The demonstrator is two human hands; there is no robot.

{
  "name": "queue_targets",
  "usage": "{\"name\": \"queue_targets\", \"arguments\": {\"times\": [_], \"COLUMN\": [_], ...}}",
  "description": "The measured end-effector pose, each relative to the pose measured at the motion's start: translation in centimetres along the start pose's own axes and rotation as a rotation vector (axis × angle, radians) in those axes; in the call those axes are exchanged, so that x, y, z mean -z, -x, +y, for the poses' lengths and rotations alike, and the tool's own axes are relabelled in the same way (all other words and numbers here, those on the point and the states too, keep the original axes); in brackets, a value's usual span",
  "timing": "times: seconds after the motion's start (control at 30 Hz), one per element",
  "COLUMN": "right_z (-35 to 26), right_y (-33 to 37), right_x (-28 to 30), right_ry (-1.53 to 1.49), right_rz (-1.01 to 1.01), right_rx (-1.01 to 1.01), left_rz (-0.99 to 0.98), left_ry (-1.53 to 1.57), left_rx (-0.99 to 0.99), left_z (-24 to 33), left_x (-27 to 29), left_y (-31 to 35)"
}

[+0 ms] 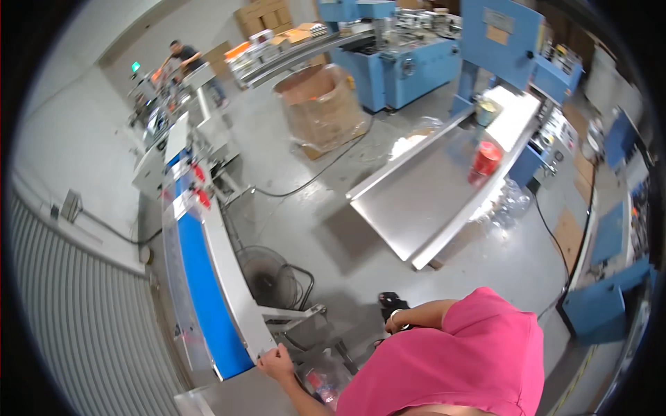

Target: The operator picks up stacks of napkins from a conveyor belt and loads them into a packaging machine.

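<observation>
At the lower centre-left of the frame, the left hand (275,361) is being rested at the near end of the belt conveyor's side rail (239,305), with its fingers curled together against the metal corner. The blue belt (207,298) is lying just beyond that rail, up and to the left of the hand, so that the rail is being interposed between fingers and belt. The conveyor's long axis is being drawn from the lower centre-left toward the upper left, bent by the lens, and the hand is being placed at its lower tip, where a flat steel plate (244,396) is adjoining the belt. Farther up the same line, red packages (202,199) are being carried on the conveyor, well apart from the hand. By far the nearer hand is the left one; the right hand (390,326) is being held low at the lower centre, beside the pink shirt (444,360) and well apart from the rail. Whether the rail is being pinched or merely touched, and how the right fingers are being held, cannot be told from this view. A floor fan (262,277) is standing to the right of the rail.
</observation>
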State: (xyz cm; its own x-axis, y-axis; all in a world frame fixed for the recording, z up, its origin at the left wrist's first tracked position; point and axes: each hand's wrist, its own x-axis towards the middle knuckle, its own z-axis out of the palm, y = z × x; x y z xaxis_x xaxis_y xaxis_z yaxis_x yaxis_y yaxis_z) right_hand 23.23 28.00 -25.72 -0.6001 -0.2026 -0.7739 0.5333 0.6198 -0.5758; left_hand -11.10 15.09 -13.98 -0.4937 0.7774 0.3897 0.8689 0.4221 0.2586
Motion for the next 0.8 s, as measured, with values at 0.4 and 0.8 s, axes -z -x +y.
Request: {"name": "queue_targets", "arguments": {"times": [0.4,0.8], "right_z": [16.5,24.9], "right_y": [2.6,17.8], "right_x": [-23.1,-53.8], "right_ry": [-0.565,-1.072], "right_rz": [0.765,0.916], "right_rx": [-0.42,-0.996], "left_rz": [-0.072,0.001], "left_ry": [0.277,0.58], "left_rx": [0.227,-0.332], "left_z": [0.0,49.5], "left_x": [-8.4,-8.0], "left_y": [-3.0,-0.9]}}
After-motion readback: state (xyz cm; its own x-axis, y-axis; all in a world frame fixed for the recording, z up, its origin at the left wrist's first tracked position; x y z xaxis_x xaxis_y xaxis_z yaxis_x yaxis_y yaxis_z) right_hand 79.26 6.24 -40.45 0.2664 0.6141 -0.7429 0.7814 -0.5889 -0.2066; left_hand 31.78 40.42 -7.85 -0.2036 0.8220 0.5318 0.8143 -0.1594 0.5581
